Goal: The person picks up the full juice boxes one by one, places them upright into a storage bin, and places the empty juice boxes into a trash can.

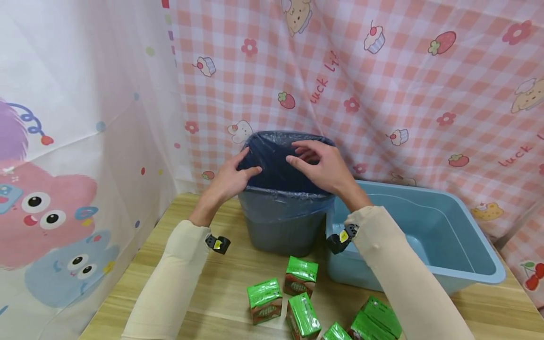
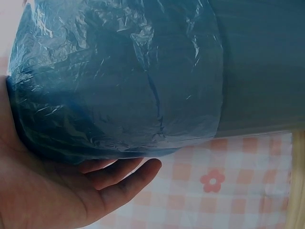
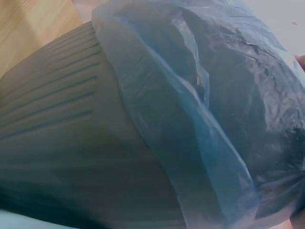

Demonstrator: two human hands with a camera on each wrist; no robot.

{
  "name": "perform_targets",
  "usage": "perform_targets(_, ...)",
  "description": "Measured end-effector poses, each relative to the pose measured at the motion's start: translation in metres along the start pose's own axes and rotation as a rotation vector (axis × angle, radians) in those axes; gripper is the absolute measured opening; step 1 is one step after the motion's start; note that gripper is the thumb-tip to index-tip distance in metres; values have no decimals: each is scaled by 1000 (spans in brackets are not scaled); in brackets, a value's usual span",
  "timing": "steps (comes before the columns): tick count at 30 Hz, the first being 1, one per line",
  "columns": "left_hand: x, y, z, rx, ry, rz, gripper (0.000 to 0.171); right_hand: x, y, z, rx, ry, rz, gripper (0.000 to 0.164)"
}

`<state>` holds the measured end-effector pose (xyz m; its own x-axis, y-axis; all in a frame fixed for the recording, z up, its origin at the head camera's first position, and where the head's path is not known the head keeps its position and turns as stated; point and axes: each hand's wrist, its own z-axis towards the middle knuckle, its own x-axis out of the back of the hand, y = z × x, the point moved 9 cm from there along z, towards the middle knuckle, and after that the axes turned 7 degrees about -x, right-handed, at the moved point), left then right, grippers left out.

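A grey trash bin [image 1: 284, 231] stands against the cloth backdrop, lined with a dark blue plastic trash bag [image 1: 278, 163] folded over its rim. My left hand [image 1: 231, 177] is at the bin's left rim, thumb toward the opening. In the left wrist view its fingers [image 2: 126, 188] lie relaxed along the bagged side. Over the right part of the opening is my right hand [image 1: 325, 165], fingers loosely bent and thumb apart from them. The right wrist view shows the bag's loose hem [image 3: 190, 109] overlapping the ribbed bin wall, with only slivers of the hand at the edge.
A light blue plastic tub [image 1: 480, 271] stands right of the bin, under my right forearm. Several small green-and-brown boxes [image 1: 264, 297] sit on the wooden table [image 1: 216, 293] in front. Patterned cloth [image 1: 238, 94] hangs behind and at the left.
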<state>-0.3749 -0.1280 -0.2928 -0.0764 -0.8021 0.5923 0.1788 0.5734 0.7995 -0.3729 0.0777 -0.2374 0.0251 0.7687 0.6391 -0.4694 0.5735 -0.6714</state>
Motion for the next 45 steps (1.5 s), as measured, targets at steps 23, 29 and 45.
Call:
perform_targets(23, -2, -1, 1, -17, -19, -6, 74, 16, -38, -49, 233, -49, 21, 43)
perform_targets(29, -1, 0, 0, -16, -20, -12, 74, 17, -52, -72, 329, -82, 53, 41)
perform_targets(45, -1, -2, 2, 4, -26, 2, 77, -17, -49, -134, 367, -233, 97, 41)
